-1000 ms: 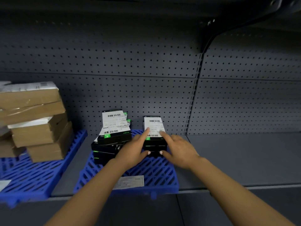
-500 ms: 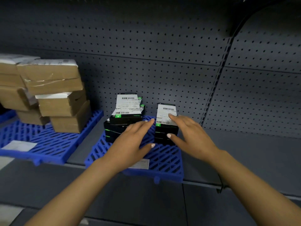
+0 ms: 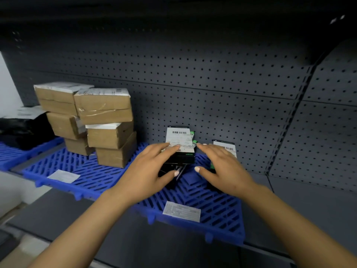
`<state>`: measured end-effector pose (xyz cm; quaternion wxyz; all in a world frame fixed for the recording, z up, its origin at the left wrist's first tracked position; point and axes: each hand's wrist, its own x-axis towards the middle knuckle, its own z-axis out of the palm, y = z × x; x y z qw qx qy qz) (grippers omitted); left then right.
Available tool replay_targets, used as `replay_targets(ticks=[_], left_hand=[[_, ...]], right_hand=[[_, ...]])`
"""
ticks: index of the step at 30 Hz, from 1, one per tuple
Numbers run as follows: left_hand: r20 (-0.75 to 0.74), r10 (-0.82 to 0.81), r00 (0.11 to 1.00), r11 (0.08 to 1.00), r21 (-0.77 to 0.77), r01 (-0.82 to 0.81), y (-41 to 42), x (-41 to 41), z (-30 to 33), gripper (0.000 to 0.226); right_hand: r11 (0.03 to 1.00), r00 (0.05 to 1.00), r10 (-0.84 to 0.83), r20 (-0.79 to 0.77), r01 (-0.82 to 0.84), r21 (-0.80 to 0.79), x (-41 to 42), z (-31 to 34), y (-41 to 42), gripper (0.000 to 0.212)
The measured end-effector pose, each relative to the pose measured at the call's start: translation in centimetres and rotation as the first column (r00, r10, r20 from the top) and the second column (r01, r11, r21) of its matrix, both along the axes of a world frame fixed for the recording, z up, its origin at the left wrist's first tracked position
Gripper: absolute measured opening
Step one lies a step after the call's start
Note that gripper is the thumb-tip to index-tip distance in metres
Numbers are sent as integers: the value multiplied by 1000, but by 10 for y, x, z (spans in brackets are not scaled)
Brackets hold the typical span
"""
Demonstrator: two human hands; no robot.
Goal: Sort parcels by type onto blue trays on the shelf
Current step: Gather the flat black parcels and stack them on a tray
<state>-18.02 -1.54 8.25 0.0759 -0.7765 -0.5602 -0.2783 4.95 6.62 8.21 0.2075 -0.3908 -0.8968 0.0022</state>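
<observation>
While both hands hovered spread over the middle blue tray [image 3: 222, 215], the left hand [image 3: 152, 171] with fingertips on the taller stack of black boxes [image 3: 180, 149] and the right hand [image 3: 222, 167] empty beside the shorter stack [image 3: 226, 148], the step looked like squaring stacks, needing a gentle inward nudge next.

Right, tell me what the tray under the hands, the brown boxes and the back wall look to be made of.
Tray: seemingly moulded plastic, bright blue, with an open slatted grid.
Brown boxes: corrugated cardboard by the look, matt tan, with clear tape and white paper labels.
Back wall: probably painted sheet metal, dark grey, punched with regular rows of holes; the material is not certain.
</observation>
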Motion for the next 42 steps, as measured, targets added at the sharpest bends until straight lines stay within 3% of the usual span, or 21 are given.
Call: replay_targets(ticks=[6,11,16,27,34,42], left_hand=[[-52,81,995,992,-97,-86,24,-17,-13,77],[-10,-8,1000,995,-98,7,32,-16,-16,73],[28,-70,997,996,-46,72,32,-4,-14,77],[235,-291,928,950,-41,308,46,85,6,67],[135,-279,951,955,-63,289,74,105,-21,64],[10,-211,977,959,-192,209,83,102,-32,67]], right_hand=[[999,1000,15,-5,-15,-37,-20,-8,4,59],[997,999,26,-47,-29,-70,-29,-14,-1,53],[996,983,-15,-184,-1,-89,-20,-11,-14,53],[988,957,-154,-248,152,-24,61,10,-30,46],[980,958,-194,-214,179,-86,81,-7,-17,46],[974,961,-198,-194,170,-150,72,-25,2,44]])
